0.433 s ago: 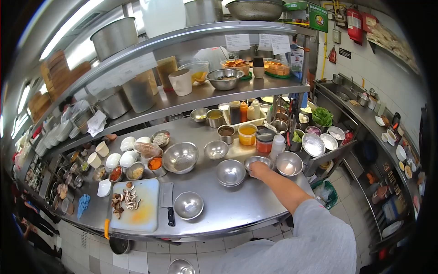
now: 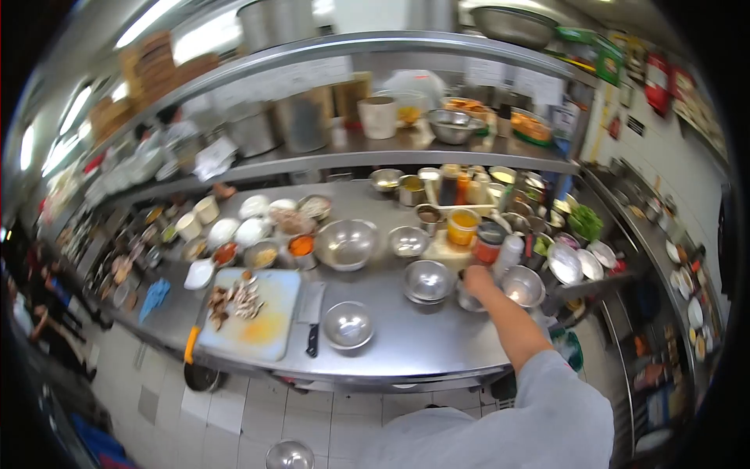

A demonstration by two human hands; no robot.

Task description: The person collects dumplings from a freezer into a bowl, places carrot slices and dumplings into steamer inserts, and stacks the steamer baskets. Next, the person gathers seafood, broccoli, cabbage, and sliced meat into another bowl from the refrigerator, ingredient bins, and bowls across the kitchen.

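My right hand [image 2: 478, 284] reaches down at a metal bowl [image 2: 467, 300] near the right end of the steel table. Its fingers look curled together, but blur and the hand itself hide the fingertips and anything in them. To its left sits a pair of nested metal bowls [image 2: 427, 281]; to its right is a metal bowl with pale contents [image 2: 523, 287]. A clear squeeze bottle [image 2: 510, 254] stands just behind. My left hand is out of sight. Low in the view, a metal bowl [image 2: 290, 455] appears over the floor; what supports it is hidden.
A white cutting board [image 2: 269, 332] holds cut mushrooms [image 2: 248, 300]. Beside it lie a cleaver [image 2: 311, 313] and a metal bowl [image 2: 348, 325]. Sauce tubs and bottles [image 2: 462, 225] stand behind, beneath a loaded shelf [image 2: 328, 160]. Further people [image 2: 58, 301] are at far left.
My view has turned, so the table appears shifted right and is more blurred. My right hand stays at the same bowl, with its position there only slightly changed.
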